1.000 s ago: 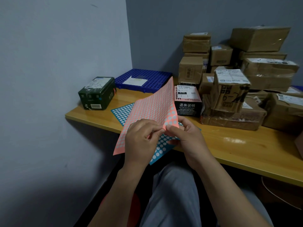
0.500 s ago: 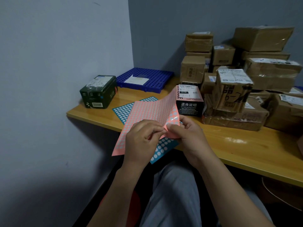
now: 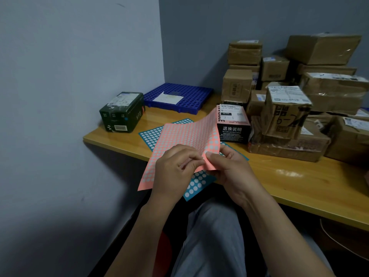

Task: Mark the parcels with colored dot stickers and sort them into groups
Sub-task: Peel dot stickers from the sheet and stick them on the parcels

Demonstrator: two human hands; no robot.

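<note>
Both hands meet on the salmon-pink paper sheet of round dot stickers (image 3: 185, 138), held in the air just in front of the black cardboard box with a white label (image 3: 232, 124). The right hand (image 3: 231, 170) grips the sheet's near corner, thumb on top and fingers beneath. The left hand (image 3: 175, 170) pinches the same edge with curled fingertips, seemingly picking at a dot. The sheet's long axis runs from the hands up toward that box, its far corner lifted close to the box's left face. A teal-blue sticker sheet (image 3: 150, 134) lies flat on the wooden table (image 3: 299, 176) left of the box, under the pink one. The box is the nearest parcel and lies straight beyond the right hand, which looks the handier for carrying a peeled dot across
</note>
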